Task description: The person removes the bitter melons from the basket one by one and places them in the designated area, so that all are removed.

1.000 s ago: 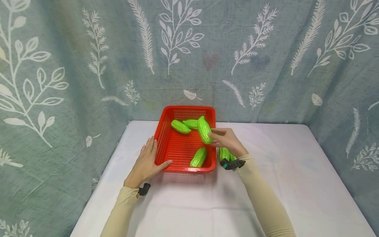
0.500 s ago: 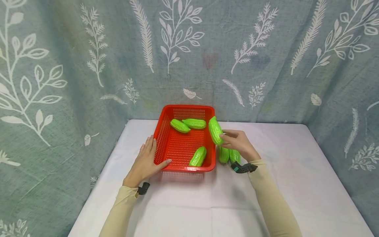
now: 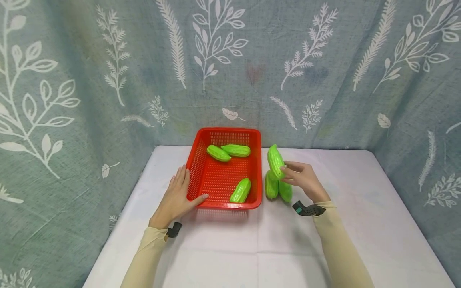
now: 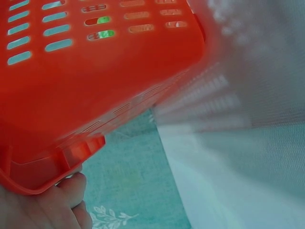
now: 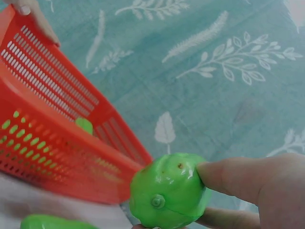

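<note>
My right hand (image 3: 304, 178) pinches a green bitter melon (image 3: 275, 161) between thumb and fingers, to the right of the red plastic basket (image 3: 224, 205). The right wrist view shows the blunt end of this bitter melon (image 5: 167, 195). Below it, on the white table, a second bitter melon (image 3: 271, 188) and a third bitter melon (image 3: 285, 192) lie side by side, partly covered by the held one. My left hand (image 3: 177, 200) rests at the basket's near left corner, fingers straight along the left rim, thumb over the front rim.
Inside the basket, one bitter melon (image 3: 240, 191) lies near the front right and two more, a bitter melon (image 3: 218, 153) and a bitter melon (image 3: 236, 150), sit at the back. A leaf-patterned cloth (image 3: 230, 88) hangs behind the white table (image 3: 342, 224).
My right hand has moved right with the bitter melon, from above the basket to beyond its right rim. The two melons on the table show more now. My left hand stays in place.
</note>
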A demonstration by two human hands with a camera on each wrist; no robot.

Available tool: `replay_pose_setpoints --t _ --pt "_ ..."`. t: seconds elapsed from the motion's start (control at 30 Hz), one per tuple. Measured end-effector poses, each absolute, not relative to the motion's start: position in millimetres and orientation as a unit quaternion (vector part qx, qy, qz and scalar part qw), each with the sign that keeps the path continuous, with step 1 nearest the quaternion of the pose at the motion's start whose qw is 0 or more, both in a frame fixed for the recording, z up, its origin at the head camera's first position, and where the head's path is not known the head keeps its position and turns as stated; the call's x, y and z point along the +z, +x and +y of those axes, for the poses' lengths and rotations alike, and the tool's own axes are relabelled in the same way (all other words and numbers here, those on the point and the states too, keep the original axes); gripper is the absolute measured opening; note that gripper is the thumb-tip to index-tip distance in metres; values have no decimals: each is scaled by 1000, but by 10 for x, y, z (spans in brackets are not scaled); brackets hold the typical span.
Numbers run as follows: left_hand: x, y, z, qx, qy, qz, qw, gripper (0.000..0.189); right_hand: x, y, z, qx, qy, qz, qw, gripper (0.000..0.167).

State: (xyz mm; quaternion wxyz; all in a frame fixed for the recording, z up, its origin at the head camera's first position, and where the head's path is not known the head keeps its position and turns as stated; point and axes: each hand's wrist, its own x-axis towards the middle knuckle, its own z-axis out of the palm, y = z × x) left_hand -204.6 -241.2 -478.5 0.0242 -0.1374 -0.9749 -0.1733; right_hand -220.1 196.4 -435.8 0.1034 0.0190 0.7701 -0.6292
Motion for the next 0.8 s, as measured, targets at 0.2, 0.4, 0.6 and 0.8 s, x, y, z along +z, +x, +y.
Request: replay_pose_setpoints --t 0.2,0.4,0.6,0.8 --pt "-4788 -2046 -2413 -179 -137 -974 31 122 -4444 -2145 2105 -617 38 780 94 66" --pt "-4798 -2043 -2404 -179 -135 -974 26 122 -4505 -2070 2238 -617 48 781 85 67" --pt "-4804 -2049 -2406 -177 -135 -975 24 122 -4572 -2004 2351 -620 58 779 78 66" --pt "-4791 -2046 -2399 -178 -136 -974 25 123 -4653 -1963 2437 -611 77 784 79 67"
